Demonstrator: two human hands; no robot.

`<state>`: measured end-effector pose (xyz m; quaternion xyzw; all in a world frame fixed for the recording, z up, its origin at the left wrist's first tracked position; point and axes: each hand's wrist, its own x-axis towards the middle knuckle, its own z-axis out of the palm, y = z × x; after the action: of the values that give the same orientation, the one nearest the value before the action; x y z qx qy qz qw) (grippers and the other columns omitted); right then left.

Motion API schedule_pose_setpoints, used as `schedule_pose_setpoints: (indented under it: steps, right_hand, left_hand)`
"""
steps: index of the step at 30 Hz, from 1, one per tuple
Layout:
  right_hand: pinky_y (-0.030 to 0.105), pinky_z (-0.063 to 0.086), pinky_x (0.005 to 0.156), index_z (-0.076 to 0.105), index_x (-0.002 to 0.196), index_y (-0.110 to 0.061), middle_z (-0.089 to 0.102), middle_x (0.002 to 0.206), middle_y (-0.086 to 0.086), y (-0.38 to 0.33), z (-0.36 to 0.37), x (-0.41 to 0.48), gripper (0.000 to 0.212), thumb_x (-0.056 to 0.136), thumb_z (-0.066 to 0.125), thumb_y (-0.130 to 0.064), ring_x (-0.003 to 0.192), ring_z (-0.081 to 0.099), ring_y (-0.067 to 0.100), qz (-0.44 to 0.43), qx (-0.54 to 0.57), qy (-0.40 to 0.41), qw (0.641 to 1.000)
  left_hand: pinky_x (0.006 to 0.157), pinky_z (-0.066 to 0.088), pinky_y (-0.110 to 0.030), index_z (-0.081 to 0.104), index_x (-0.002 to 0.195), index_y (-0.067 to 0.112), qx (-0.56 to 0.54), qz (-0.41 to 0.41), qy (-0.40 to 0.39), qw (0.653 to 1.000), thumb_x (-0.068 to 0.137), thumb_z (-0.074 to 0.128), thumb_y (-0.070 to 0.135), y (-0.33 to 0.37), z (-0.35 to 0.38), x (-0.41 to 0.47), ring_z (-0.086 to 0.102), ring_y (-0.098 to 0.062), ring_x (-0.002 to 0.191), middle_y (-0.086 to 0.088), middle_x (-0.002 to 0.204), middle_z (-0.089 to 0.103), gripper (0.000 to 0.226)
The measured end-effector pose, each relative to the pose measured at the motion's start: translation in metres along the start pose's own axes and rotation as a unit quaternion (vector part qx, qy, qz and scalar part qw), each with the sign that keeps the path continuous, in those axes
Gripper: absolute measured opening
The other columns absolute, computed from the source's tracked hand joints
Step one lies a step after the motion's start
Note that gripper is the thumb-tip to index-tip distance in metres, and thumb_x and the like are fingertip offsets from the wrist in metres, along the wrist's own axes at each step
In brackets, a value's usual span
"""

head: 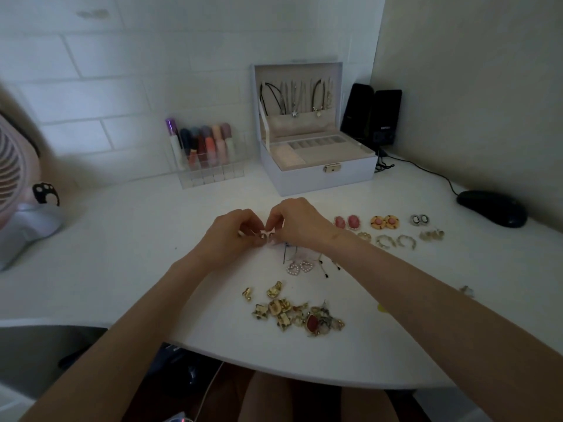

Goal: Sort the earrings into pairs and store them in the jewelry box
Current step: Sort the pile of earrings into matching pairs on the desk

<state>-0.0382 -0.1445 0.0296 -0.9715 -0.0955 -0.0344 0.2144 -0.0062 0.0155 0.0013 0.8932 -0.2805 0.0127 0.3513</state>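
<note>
My left hand (pixel 236 231) and my right hand (pixel 297 222) meet over the middle of the white desk (pixel 137 254). Together their fingertips pinch a pair of small round earrings (pixel 266 236) with a pale star-shaped piece. The open jewelry box (pixel 316 175) stands behind them, with necklaces hanging in its lid. Sorted pairs lie in a row at the right: pink ovals (pixel 347 222), yellow-pink rounds (pixel 384 222), grey studs (pixel 419 219), gold hoops (pixel 396 241). A pearl heart pair (pixel 300 267) lies near my right wrist. A heap of unsorted gold earrings (pixel 292 312) sits at the desk's front.
A clear lipstick organizer (pixel 207 153) stands left of the box. Black speakers (pixel 373 117) and a black mouse (pixel 493 208) with its cable are at the right. A fan (pixel 18 193) stands at the far left. The desk's curved front edge is close to my lap.
</note>
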Motion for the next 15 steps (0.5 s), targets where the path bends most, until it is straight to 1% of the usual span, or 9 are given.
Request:
schedule_pose_setpoints:
  steps: [1,3,4,6,8,9,11,13,15]
  right_hand:
    - [0.017,0.036,0.066,0.071,0.100,-0.013,0.066,0.099,0.004,-0.001,-0.004,-0.003,0.026,0.074,0.075,-0.013,0.082,0.058,0.011,-0.004,0.001,0.013,1.000]
    - [0.015,0.038,0.064,0.071,0.095,-0.014,0.063,0.091,0.001,-0.005,-0.015,-0.012,0.020,0.075,0.074,-0.010,0.067,0.051,0.002,-0.019,0.032,0.030,0.999]
    - [0.012,0.039,0.061,0.072,0.090,-0.015,0.062,0.087,-0.001,-0.007,-0.021,-0.019,0.017,0.075,0.073,-0.007,0.062,0.050,0.000,-0.031,0.054,0.019,0.998]
    - [0.006,0.041,0.058,0.072,0.083,-0.020,0.062,0.081,-0.007,-0.013,-0.032,-0.035,0.019,0.076,0.070,-0.002,0.060,0.052,-0.005,-0.060,0.081,-0.059,0.993]
    - [0.008,0.044,0.063,0.072,0.085,-0.023,0.062,0.082,-0.009,-0.019,-0.035,-0.049,0.022,0.076,0.070,-0.002,0.066,0.052,-0.005,-0.086,0.071,-0.153,0.982]
    - [0.012,0.045,0.066,0.072,0.087,-0.022,0.062,0.085,-0.007,-0.021,-0.033,-0.054,0.023,0.075,0.071,-0.003,0.068,0.052,-0.003,-0.095,0.055,-0.180,0.977]
    - [0.017,0.043,0.068,0.071,0.092,-0.020,0.060,0.089,-0.005,-0.023,-0.025,-0.058,0.023,0.073,0.073,-0.006,0.070,0.049,-0.001,-0.105,0.027,-0.195,0.975]
    - [0.015,0.040,0.065,0.070,0.093,-0.020,0.058,0.090,-0.004,-0.022,-0.018,-0.059,0.022,0.073,0.075,-0.010,0.070,0.047,-0.001,-0.102,0.016,-0.194,0.976]
    - [0.015,0.038,0.063,0.069,0.092,-0.021,0.059,0.090,-0.004,-0.020,-0.013,-0.059,0.020,0.073,0.076,-0.016,0.071,0.047,0.000,-0.094,0.017,-0.195,0.976]
  left_hand:
    - [0.074,0.049,-0.022,0.062,0.096,0.013,-0.008,-0.001,0.004,1.000,0.078,0.071,0.015,0.002,-0.001,-0.003,0.061,-0.017,0.089,-0.003,0.100,0.062,0.020]
    - [0.071,0.047,-0.016,0.059,0.097,0.014,-0.006,0.012,0.021,1.000,0.078,0.071,0.015,0.006,-0.005,-0.011,0.060,-0.014,0.088,-0.001,0.101,0.058,0.023]
    - [0.069,0.046,-0.013,0.058,0.095,0.016,0.004,0.026,0.031,0.999,0.077,0.072,0.014,0.008,-0.008,-0.016,0.059,-0.010,0.086,0.001,0.099,0.058,0.022]
    - [0.066,0.043,-0.010,0.057,0.086,0.020,0.017,0.055,0.028,0.998,0.076,0.072,0.016,0.013,-0.015,-0.031,0.057,-0.005,0.079,0.007,0.090,0.059,0.018]
    - [0.067,0.038,-0.007,0.057,0.077,0.026,0.015,0.080,-0.023,0.996,0.074,0.073,0.028,0.019,-0.021,-0.045,0.053,-0.002,0.078,0.011,0.079,0.059,0.016]
    - [0.067,0.037,-0.007,0.057,0.075,0.029,0.012,0.090,-0.060,0.994,0.070,0.073,0.039,0.022,-0.023,-0.051,0.051,-0.002,0.078,0.011,0.080,0.059,0.020]
    - [0.068,0.037,-0.008,0.058,0.073,0.032,-0.001,0.099,-0.125,0.987,0.058,0.073,0.056,0.025,-0.025,-0.059,0.049,-0.003,0.078,0.014,0.085,0.057,0.032]
    - [0.069,0.038,-0.012,0.060,0.076,0.034,-0.009,0.094,-0.175,0.980,0.051,0.074,0.060,0.026,-0.024,-0.064,0.048,-0.004,0.080,0.014,0.085,0.055,0.039]
    - [0.073,0.038,-0.016,0.060,0.078,0.034,0.003,0.101,-0.202,0.974,0.049,0.076,0.058,0.025,-0.023,-0.069,0.046,-0.005,0.084,0.014,0.089,0.053,0.041]
